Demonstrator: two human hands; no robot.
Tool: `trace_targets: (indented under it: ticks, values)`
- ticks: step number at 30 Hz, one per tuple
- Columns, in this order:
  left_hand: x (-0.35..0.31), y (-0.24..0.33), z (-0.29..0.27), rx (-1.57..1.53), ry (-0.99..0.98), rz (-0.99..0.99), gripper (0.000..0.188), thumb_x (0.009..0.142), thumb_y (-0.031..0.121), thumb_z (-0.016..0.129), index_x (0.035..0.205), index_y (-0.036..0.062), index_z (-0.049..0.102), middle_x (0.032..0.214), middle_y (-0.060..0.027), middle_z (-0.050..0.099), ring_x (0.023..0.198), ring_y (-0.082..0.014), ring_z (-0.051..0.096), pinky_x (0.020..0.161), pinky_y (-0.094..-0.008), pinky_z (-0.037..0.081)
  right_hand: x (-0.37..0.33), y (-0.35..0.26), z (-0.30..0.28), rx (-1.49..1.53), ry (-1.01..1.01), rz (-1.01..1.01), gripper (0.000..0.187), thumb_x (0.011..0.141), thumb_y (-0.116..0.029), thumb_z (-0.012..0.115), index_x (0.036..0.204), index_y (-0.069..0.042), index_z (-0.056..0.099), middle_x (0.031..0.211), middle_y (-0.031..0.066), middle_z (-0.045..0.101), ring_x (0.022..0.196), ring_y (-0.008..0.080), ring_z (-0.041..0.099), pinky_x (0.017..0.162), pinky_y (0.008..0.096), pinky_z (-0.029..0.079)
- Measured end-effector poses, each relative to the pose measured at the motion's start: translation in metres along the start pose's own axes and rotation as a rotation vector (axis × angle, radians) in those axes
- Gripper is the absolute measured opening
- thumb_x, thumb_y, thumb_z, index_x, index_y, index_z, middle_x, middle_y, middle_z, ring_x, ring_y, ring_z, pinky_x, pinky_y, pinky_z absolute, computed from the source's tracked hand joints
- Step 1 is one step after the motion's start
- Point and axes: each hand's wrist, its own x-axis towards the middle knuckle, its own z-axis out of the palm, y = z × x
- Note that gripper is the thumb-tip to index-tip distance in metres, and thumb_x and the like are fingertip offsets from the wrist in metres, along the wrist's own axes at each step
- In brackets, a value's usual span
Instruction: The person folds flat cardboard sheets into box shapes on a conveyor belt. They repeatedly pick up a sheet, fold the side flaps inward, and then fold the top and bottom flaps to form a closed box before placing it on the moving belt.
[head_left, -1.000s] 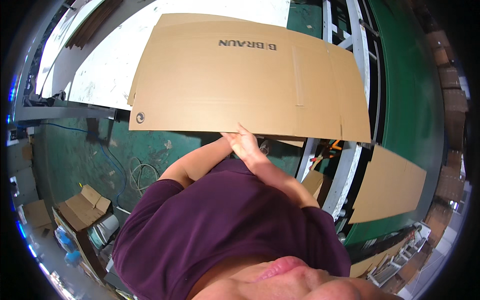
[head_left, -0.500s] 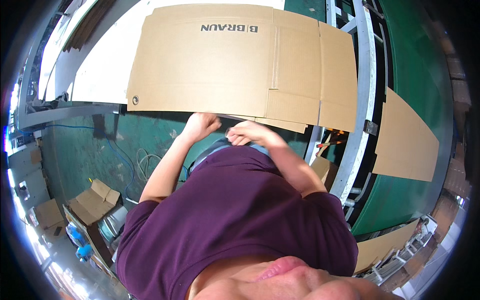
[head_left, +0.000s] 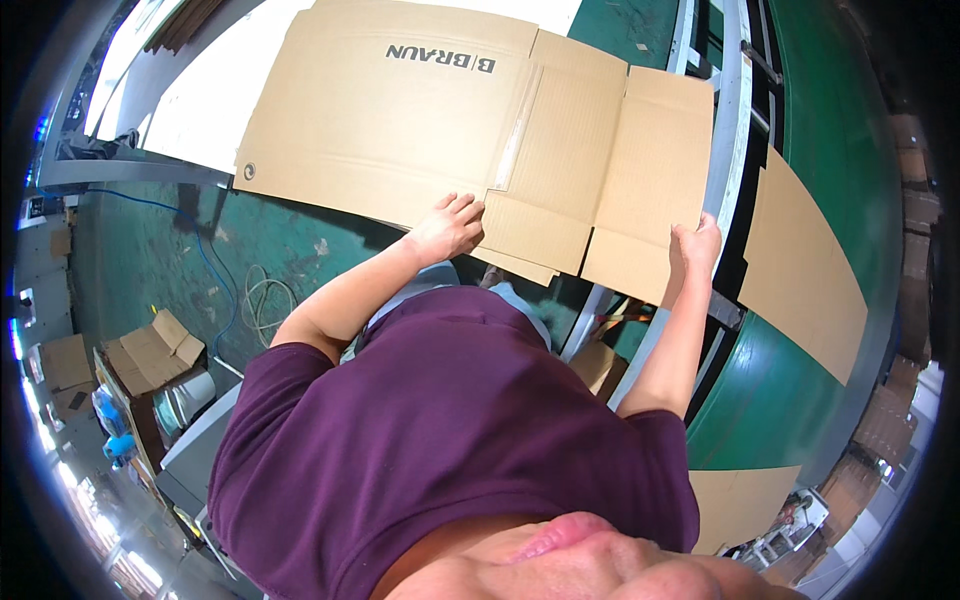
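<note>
head — both hands [head_left: 450,230] on cardboard [head_left: 400,120]

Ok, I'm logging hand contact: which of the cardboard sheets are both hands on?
The large top sheet with dark lettering: left hand over its near edge, right hand gripping its right edge. The plain sheets farther right are untouched.
</note>
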Motion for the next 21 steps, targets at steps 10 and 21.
trace_targets:
  ticks: [10, 21]
  values:
    - [0.001, -0.006, 0.01, 0.02, 0.008, 0.01, 0.035, 0.079, 0.028, 0.064, 0.109, 0.0107, 0.057, 0.131, -0.0101, 0.052, 0.121, -0.0287, 0.049, 0.102, -0.0464, 0.039, -0.083, -0.179, 0.217, -0.462, -0.097, -0.663, 0.049, 0.079, -0.022, 0.059, 0.116, 0.008, 0.053, 0.132, 0.0285, 0.046, 0.116, 0.0403, 0.05, 0.1, 0.0442, 0.041]
    - [-0.081, -0.332, -0.012, 0.022, 0.27, -1.218, 0.056, 0.087, 0.031, 0.059, 0.13, -0.0024, 0.046, 0.135, -0.0247, 0.044, 0.129, -0.0402, 0.036, 0.106, -0.0478, 0.032, 0.016, -0.119, 0.211, -0.133, 0.226, -0.225, 0.075, 0.079, -0.047, 0.068, 0.133, 0.001, 0.047, 0.146, 0.0246, 0.032, 0.138, 0.0385, 0.023, 0.11, 0.0552, 0.017]
